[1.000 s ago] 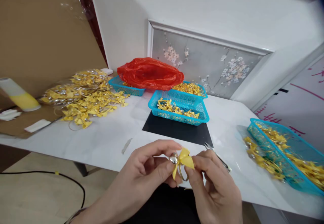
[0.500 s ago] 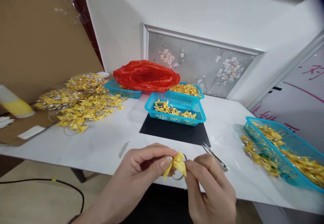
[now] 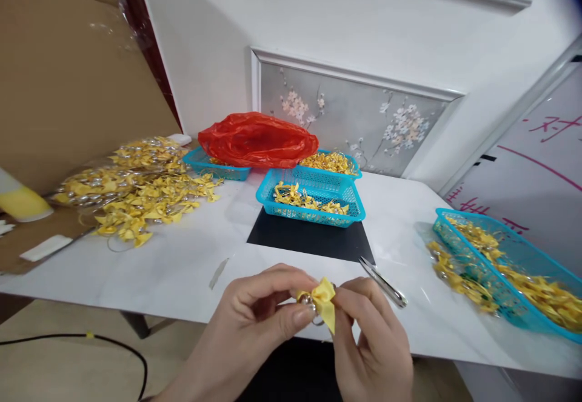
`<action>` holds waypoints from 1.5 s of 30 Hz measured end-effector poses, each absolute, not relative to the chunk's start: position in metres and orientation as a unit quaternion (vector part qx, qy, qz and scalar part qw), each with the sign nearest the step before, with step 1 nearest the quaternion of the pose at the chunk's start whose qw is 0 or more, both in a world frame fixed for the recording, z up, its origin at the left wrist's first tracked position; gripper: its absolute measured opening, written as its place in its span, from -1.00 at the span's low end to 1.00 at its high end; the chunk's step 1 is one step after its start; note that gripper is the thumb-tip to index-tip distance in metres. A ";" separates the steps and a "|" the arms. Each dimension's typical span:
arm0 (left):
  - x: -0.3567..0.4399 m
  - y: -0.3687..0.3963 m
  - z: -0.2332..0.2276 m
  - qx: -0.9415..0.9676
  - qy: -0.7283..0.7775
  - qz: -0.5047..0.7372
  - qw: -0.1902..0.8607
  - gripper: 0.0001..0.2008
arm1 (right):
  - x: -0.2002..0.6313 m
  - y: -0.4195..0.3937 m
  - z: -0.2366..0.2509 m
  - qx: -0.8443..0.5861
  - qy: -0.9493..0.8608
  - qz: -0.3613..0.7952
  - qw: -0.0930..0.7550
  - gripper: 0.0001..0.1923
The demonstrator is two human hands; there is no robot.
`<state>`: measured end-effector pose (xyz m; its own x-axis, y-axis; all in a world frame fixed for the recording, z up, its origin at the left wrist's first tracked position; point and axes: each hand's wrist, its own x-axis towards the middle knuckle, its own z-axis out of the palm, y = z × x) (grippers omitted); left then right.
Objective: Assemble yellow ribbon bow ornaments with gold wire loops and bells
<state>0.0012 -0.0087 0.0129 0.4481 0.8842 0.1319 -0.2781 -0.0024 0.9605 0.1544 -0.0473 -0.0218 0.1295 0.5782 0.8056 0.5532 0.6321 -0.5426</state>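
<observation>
Near edge of the white surface [image 3: 182,268]: left hand [image 3: 254,323] and right hand [image 3: 373,341] meet over a yellow bow [image 3: 322,299] on a small metal ring, fingers [image 3: 300,316] of both hands pinching it from either side. Scissors [image 3: 382,281] lie just right of the hands. Farther back a blue basket [image 3: 313,199] of bows stands on a black mat [image 3: 313,241]; a loose bow pile [image 3: 136,190] lies far left, a red bag [image 3: 257,138] behind, another basket [image 3: 513,268] at right
</observation>
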 end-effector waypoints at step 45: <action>0.000 0.004 0.023 0.660 0.388 0.419 0.488 -0.95 | 0.173 -0.056 0.001 -0.379 -0.563 0.223 0.700 -0.78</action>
<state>0.0000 0.0039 0.0227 0.3478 0.9211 0.1751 0.1031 -0.2232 0.9693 0.1734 -0.0563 0.0005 0.2667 0.7388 0.6189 0.1144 0.6133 -0.7815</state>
